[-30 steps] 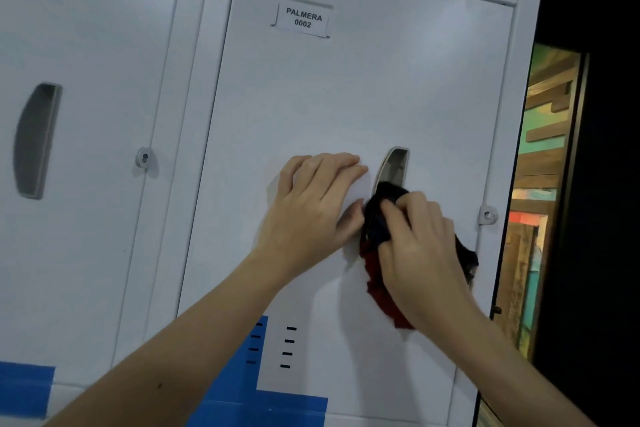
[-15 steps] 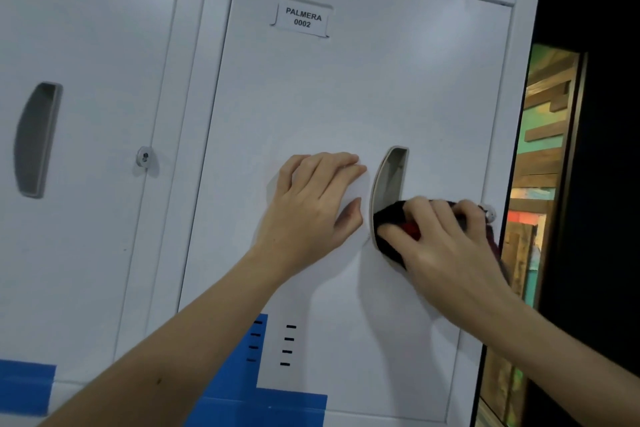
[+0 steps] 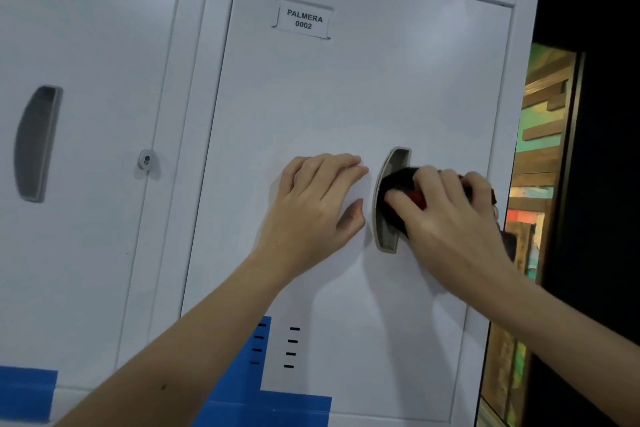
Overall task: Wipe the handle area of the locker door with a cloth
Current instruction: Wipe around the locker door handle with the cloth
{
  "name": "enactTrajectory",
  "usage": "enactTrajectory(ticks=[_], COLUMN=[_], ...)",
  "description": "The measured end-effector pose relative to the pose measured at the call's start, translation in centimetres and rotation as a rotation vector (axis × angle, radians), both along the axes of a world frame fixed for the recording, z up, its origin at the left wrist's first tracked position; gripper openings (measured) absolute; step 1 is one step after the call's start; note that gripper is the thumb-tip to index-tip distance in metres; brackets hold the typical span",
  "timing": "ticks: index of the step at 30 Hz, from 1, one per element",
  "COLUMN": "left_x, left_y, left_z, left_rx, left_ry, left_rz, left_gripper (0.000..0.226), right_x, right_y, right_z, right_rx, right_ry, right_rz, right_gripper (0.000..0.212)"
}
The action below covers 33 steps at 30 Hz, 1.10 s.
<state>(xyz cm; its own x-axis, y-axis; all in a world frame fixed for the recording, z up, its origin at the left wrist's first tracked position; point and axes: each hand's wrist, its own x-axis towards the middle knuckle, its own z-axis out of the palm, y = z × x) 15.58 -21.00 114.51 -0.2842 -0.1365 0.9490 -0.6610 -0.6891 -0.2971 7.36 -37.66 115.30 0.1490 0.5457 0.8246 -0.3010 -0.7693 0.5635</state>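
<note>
The white locker door (image 3: 346, 97) carries a label reading PALMERA 0002 (image 3: 303, 20). Its recessed grey handle (image 3: 388, 236) is a tall curved slot at mid height on the right. My right hand (image 3: 446, 222) grips a black and red cloth (image 3: 398, 187) and presses it into the middle of the handle recess. Most of the cloth is hidden under my fingers. My left hand (image 3: 315, 208) lies flat on the door just left of the handle, fingers spread, holding nothing.
A second locker door on the left has its own grey handle (image 3: 34, 144) and a round key lock (image 3: 147, 159). Blue tape (image 3: 270, 406) runs along the bottom. Vent slits (image 3: 292, 347) sit below my left hand. A dark gap with coloured wooden planks (image 3: 540, 135) lies to the right.
My right hand has shifted from below the handle up and to the right, pushing the cloth into the recess. The left hand has stayed flat on the door.
</note>
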Motion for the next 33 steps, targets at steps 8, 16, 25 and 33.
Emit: enactTrajectory(ticks=[8,16,25,33], left_x=[-0.1,-0.1,-0.1,-0.2], left_y=[0.0,0.0,0.1,-0.1], left_z=[-0.1,-0.1,-0.2,-0.2], left_rx=[0.007,0.011,0.021,0.019], left_ry=[0.02,0.023,0.023,0.024], left_rz=[0.002,0.002,0.015,0.02], left_gripper=[0.03,0.031,0.032,0.032], right_x=[-0.2,-0.4,-0.5,-0.3], right_y=[0.5,1.0,2.0,1.8], right_z=[-0.4,-1.4,-3.0,-1.4], right_rx=[0.099,0.129,0.26,0.3], right_ry=[0.073,0.055,0.065,0.061], right_rz=[0.02,0.009,0.031,0.114], right_gripper=[0.023,0.022,0.023,0.032])
